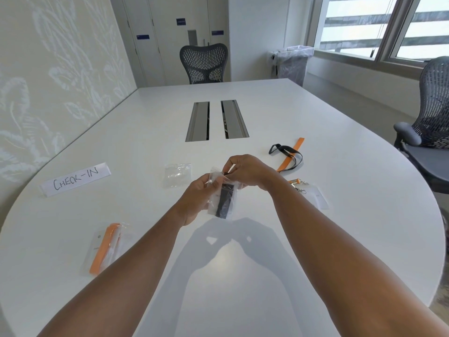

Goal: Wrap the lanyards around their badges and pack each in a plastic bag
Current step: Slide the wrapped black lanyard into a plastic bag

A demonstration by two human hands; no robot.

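Above the white table [243,276] my left hand [196,200] grips the side of a clear plastic bag [222,198]. Inside it sits a badge wrapped in a black lanyard [227,201]. My right hand [245,171] pinches the bag's top edge. A packed bag with an orange lanyard and badge [104,246] lies at the near left. Several empty bags [177,175] lie beyond my left hand. To the right lie loose black [285,153] and orange [290,154] lanyards, crossing each other, with clear badges [315,195] near my right forearm.
A folded "CHECK-IN" sign [75,180] stands at the left. Two cable hatches [216,120] sit in the table's middle. Mesh chairs stand at the far end [204,63] and at the right [430,132]. A lined bin [294,64] stands by the window.
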